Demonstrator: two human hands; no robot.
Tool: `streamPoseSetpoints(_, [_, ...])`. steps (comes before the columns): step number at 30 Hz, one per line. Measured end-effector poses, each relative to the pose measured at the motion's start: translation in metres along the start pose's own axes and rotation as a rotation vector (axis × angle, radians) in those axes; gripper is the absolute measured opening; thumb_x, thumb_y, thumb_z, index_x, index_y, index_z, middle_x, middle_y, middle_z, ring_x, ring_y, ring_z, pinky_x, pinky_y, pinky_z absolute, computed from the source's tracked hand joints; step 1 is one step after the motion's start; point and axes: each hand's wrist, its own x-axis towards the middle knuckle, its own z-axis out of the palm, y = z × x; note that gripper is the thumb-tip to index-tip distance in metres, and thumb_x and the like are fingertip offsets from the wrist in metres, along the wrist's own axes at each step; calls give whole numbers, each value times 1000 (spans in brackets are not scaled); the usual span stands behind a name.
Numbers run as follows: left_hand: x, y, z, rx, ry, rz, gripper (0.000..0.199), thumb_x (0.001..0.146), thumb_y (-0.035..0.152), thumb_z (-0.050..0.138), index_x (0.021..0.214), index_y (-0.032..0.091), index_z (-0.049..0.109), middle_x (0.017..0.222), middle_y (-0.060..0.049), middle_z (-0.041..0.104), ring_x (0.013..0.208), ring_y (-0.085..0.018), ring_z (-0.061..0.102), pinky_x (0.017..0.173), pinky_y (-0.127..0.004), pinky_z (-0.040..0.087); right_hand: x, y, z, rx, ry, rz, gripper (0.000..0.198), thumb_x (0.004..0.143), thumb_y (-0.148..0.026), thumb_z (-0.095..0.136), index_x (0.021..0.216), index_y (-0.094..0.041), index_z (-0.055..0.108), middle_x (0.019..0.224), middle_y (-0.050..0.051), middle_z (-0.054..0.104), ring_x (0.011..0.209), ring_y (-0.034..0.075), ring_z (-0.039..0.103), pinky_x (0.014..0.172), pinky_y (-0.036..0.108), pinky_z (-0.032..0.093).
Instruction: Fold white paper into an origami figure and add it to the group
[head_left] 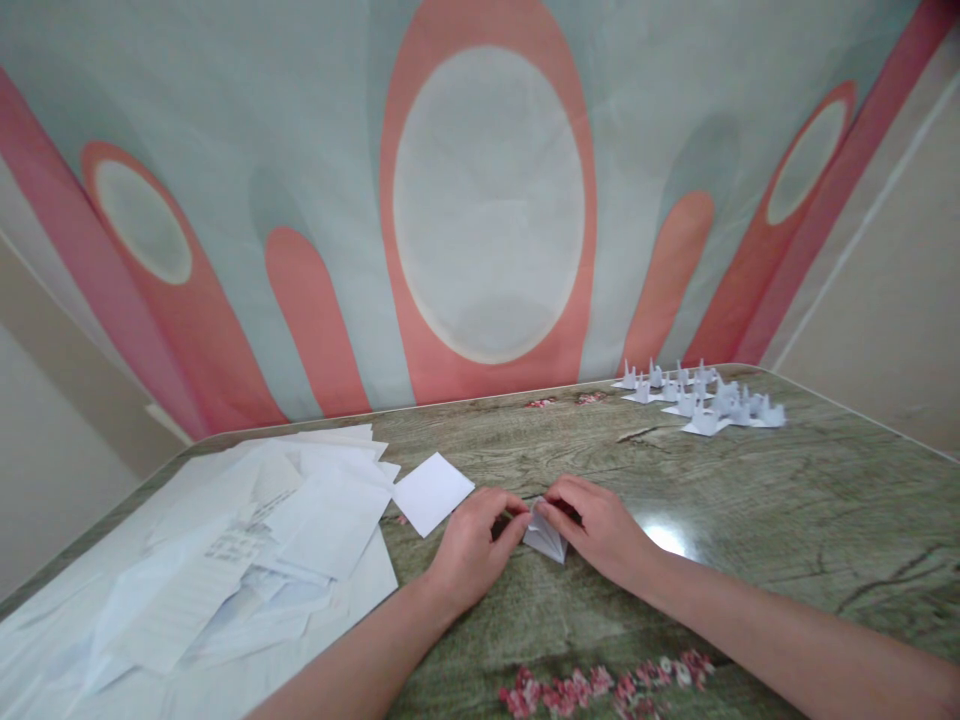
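Observation:
A small folded piece of white paper (547, 540) is between my two hands, low over the tabletop, with creases fanning toward its lower tip. My left hand (480, 540) pinches its left side between thumb and fingers. On the other side, my right hand (596, 525) pinches its upper right edge. The fingers cover the upper part of the paper. Just left of my left hand lies a flat white paper square (433, 494), turned like a diamond.
A loose heap of white paper sheets (330, 520), some printed, spreads over the left of the wood-patterned table (750, 560). Several folded white paper figures (705, 412) with upright points stand grouped at the back right. A patterned backdrop (337, 150) rises behind the table.

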Motion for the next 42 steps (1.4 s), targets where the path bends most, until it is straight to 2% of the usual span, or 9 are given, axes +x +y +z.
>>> streamPoseSetpoints(10, [0, 2, -1, -10, -8, 32, 15, 87, 25, 46, 87, 20, 60, 80, -1, 60, 76, -15, 54, 71, -26, 42, 0, 1, 1, -5, 6, 7, 19, 87, -29, 46, 75, -20, 56, 71, 1, 55, 66, 15, 53, 62, 27, 40])
streamPoseSetpoints(18, [2, 0, 1, -32, -22, -23, 7, 81, 23, 55, 85, 20, 61, 82, -1, 62, 79, -16, 56, 73, -26, 42, 0, 1, 1, -13, 0, 17, 20, 88, -30, 46, 75, -20, 56, 71, 0, 55, 66, 14, 53, 63, 26, 39])
streamPoseSetpoints(24, [10, 4, 0, -126, -45, -75, 13, 78, 23, 59, 92, 20, 60, 85, 0, 64, 80, -15, 58, 71, -23, 43, 1, 1, 1, 5, 2, 16, 20, 88, -30, 46, 74, -19, 56, 70, 0, 56, 67, 14, 54, 62, 25, 39])
streamPoseSetpoints(34, [20, -2, 3, -131, -85, -29, 10, 76, 26, 63, 82, 18, 63, 78, 0, 61, 76, -14, 55, 65, -21, 40, 1, 3, 1, 20, 4, 15, 20, 88, -30, 46, 74, -19, 56, 70, 0, 55, 66, 14, 54, 62, 25, 39])
streamPoseSetpoints(42, [22, -2, 6, -119, -58, -21, 9, 77, 26, 62, 80, 18, 64, 75, 1, 61, 72, -13, 54, 64, -21, 39, 0, 5, 2, 16, -9, 7, 18, 88, -24, 44, 76, -19, 57, 73, 1, 56, 68, 14, 54, 65, 26, 40])
